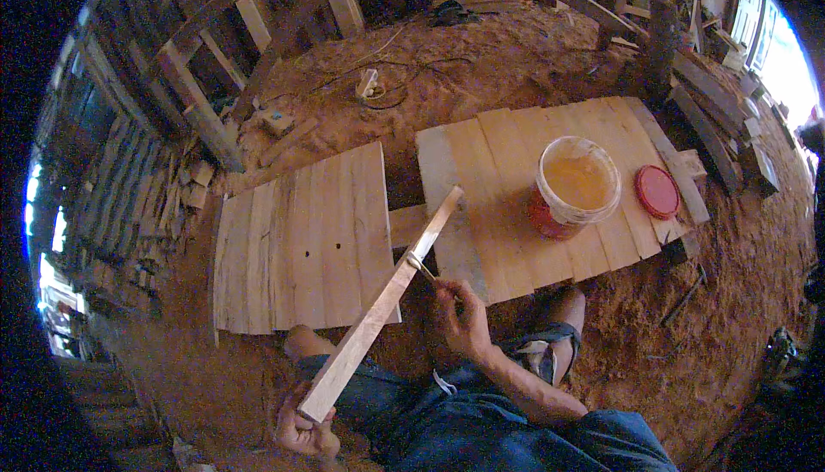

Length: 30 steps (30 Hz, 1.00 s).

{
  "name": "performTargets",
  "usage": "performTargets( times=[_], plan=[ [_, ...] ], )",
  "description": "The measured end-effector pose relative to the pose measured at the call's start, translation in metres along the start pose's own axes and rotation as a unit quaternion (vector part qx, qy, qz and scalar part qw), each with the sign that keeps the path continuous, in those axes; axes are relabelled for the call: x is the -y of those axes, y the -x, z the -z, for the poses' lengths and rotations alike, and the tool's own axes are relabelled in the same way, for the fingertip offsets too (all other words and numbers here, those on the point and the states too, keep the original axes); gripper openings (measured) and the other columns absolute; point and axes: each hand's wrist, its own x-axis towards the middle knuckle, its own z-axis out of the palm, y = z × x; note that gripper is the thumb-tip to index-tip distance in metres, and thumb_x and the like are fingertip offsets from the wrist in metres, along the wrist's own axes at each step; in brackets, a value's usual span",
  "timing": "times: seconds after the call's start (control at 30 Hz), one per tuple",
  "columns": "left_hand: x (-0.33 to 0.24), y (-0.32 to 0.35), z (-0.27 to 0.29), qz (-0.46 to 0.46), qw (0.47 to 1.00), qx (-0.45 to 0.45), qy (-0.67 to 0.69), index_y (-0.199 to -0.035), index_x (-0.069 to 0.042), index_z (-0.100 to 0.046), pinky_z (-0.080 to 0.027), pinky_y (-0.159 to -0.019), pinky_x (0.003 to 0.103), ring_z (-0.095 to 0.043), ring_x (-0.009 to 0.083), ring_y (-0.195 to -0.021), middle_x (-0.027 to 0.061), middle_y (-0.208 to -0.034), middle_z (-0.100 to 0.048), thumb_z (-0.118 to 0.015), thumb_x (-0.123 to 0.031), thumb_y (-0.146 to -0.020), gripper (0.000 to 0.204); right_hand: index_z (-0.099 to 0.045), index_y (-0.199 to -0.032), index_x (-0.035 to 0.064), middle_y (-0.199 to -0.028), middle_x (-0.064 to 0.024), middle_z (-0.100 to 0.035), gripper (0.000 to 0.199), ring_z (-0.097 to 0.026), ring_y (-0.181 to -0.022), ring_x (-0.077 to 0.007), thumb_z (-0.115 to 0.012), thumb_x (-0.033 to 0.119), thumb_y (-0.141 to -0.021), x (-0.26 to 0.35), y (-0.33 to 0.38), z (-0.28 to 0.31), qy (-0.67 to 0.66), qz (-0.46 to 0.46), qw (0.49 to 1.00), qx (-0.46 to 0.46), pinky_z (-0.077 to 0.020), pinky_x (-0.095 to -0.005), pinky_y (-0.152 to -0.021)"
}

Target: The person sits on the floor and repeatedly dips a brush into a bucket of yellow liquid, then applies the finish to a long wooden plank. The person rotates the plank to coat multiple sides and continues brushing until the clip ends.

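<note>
Head view, open bucket point(577, 188) holding amber liquid, red lid point(657, 192) beside

A sawdust-covered floor point(481, 68) is seen throughout. Two plank panels are laid on it: one point(301, 240) at nine o'clock, another point(524, 197) at two o'clock, on which a bucket point(574, 188) and a red lid point(657, 191) are set.

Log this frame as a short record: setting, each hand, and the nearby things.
setting: sawdust-covered workshop floor, person seated
left hand: grips near end of a long wooden strip
right hand: holds a small brush against the strip's edge
left panel: plank board lying flat
right panel: plank board carrying open bucket of amber liquid and red lid
</note>
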Motion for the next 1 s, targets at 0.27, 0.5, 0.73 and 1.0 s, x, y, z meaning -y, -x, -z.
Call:
performTargets(
  times=[0.27,0.5,0.73,1.0],
  plan=[
    [0.026,0.055,0.006,0.251,0.958,-0.112,0.089,-0.119,0.003,-0.049,-0.057,-0.081,0.042,-0.065,0.0348,-0.097,0.0235,-0.107,-0.063,-0.083,-0.011,-0.07,0.061,-0.063,-0.109,0.002,-0.09,-0.018,-0.066,0.018,-0.067,-0.079,-0.0328,-0.059,0.005,-0.091,0.03,0.015,0.02,0.104,0.087,0.988,0.072,-0.0531,-0.0395,-0.069],
    [-0.01,0.012,-0.01,0.119,0.992,-0.037,0.009,-0.095,0.003,-0.069,-0.054,-0.074,0.039,-0.068,0.0322,-0.084,0.0207,-0.093,-0.071,-0.08,-0.029,-0.074,0.04,-0.065,-0.101,0.0029,-0.082,-0.0157,-0.068,0.016,-0.065,-0.072,-0.0228,-0.06,0.017,-0.096,-0.007,-0.052,0.015,0.103,-0.017,0.994,-0.013,-0.0509,-0.0344,-0.065],
    [-0.031,-0.016,-0.013,0.015,0.997,0.011,-0.069,-0.094,-0.002,-0.072,-0.051,-0.065,0.036,-0.065,0.0283,-0.072,0.0133,-0.083,-0.071,-0.075,-0.041,-0.077,0.043,-0.065,-0.099,0.0013,-0.077,-0.0124,-0.067,0.01,-0.062,-0.065,-0.017,-0.065,0.008,-0.091,0.038,0.029,0.006,-0.105,-0.034,0.991,0.082,-0.0495,-0.0306,-0.06],
    [-0.03,-0.027,-0.019,-0.002,1.0,-0.003,-0.001,-0.094,-0.001,-0.072,-0.05,-0.058,0.035,-0.064,0.0254,-0.062,0.0133,-0.08,-0.071,-0.07,-0.035,-0.08,0.037,-0.065,-0.102,0.0006,-0.082,-0.0131,-0.068,0.012,-0.061,-0.069,-0.0144,-0.062,0.004,-0.092,0.076,0.054,0.004,-0.016,-0.014,0.994,0.103,-0.0494,-0.0287,-0.062]
  ],
)
